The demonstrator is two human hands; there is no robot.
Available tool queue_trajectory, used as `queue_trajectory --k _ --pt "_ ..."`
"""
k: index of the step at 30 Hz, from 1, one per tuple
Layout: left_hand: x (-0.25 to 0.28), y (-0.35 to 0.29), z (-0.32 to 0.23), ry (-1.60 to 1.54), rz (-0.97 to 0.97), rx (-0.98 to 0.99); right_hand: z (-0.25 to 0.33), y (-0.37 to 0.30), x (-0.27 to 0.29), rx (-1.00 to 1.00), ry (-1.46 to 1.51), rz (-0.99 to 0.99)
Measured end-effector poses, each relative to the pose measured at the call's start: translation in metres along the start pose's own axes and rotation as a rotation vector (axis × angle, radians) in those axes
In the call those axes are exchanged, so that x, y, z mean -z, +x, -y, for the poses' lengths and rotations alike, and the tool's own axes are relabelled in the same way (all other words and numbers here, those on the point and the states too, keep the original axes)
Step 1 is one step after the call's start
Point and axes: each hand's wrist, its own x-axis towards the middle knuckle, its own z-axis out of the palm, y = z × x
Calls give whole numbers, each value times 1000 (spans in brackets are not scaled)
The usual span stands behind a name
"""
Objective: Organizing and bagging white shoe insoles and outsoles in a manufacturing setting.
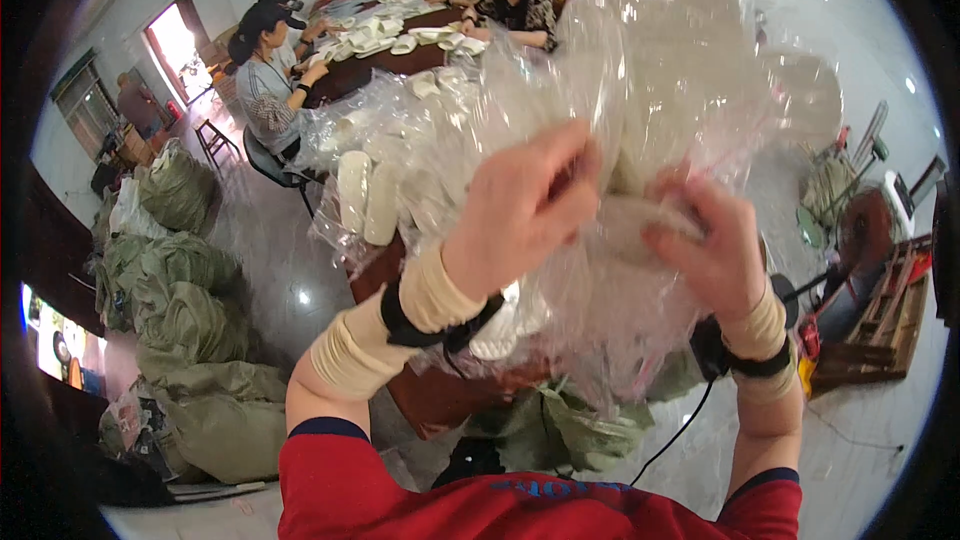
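Observation:
In front of me a big clear plastic bag point(665, 70) stands above the table, with pale rounded pieces showing through its film. My left hand point(525, 205) has its fingers curled in on the bag's film, the tips partly hidden. On the other side my right hand point(710, 240) is closed around a fold of the same bag, thumb and fingers bent. Beyond my left hand lies a heap of white slippers in clear wrapping, among them an upright pair point(367, 197). Under my left wrist a ridged white sole point(495, 332) shows through plastic.
The brown tabletop point(440, 400) shows below my hands. Several people sit along the far table, where loose white slippers point(375, 35) lie. Stuffed green sacks point(195, 325) line the floor at left. A green sack point(565, 430) sits below the table edge; a black cable point(675, 435) hangs at right.

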Motion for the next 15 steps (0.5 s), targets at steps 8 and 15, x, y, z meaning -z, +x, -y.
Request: queue_trajectory --k 8,15 --pt "165 110 108 92 -216 -182 -4 206 -120 171 86 -215" --pt "205 110 287 450 -239 139 -110 277 -268 33 -179 -30"
